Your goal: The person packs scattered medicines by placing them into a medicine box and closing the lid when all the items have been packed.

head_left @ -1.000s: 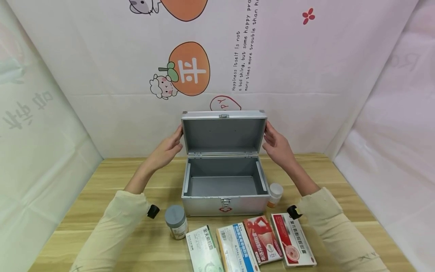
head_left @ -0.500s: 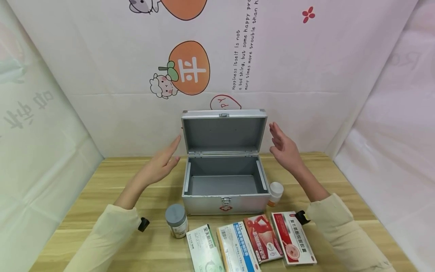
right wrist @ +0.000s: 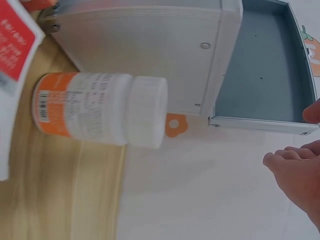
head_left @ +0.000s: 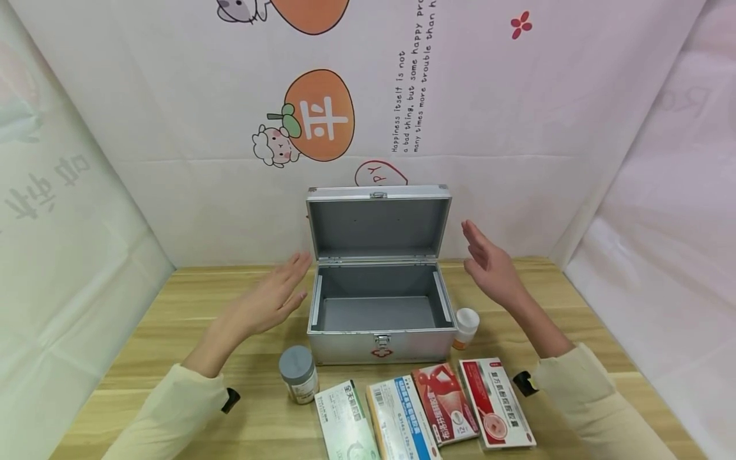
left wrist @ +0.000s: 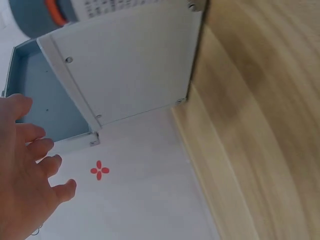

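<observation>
My left hand [head_left: 269, 301] is empty, fingers straight and loosely spread, palm turned toward the box and hanging in the air just off its left side, touching nothing. My right hand [head_left: 490, 267] mirrors it on the other side: flat, fingers together and pointing up, holding nothing, a little apart from the box's right wall.

Between them stands the metal box [head_left: 381, 338], a squarish case of brushed silver aluminium with riveted corners, a small latch and a red cross mark on its front. Its lid [head_left: 377, 225] stands upright on the back hinge, and the inside is lined in smooth matte grey, with nothing in it that I can see.

Just beside the box's right front corner stands a white-capped bottle [head_left: 465, 328] with an orange base and a ribbed plastic cap. At the left front corner stands a squat grey-lidded jar [head_left: 298, 375] with a paper label.

In front of the box lie four flat cardboard packets side by side: a pale green one [head_left: 345, 421], a white and blue one [head_left: 399, 418], a red one [head_left: 444, 404] and a white one with red bands [head_left: 496, 402]. Everything rests on a light wood-grain table [head_left: 172, 306], with a glossy printed sheet behind.
</observation>
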The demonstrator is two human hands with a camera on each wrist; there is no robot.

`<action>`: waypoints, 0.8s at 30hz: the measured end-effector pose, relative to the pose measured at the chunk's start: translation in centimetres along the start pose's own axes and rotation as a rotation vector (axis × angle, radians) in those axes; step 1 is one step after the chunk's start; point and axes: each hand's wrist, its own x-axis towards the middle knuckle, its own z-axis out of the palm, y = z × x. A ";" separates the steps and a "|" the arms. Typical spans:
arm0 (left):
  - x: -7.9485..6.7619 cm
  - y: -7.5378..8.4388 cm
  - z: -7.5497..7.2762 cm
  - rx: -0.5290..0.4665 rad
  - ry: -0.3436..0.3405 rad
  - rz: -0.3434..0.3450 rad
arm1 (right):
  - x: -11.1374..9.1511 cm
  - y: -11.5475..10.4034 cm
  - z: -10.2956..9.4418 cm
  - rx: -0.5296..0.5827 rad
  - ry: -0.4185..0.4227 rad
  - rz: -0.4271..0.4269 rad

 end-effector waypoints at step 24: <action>-1.5 0.6 2.8 0.157 -0.073 0.064 | -4.1 3.3 0.0 -0.140 -0.137 0.021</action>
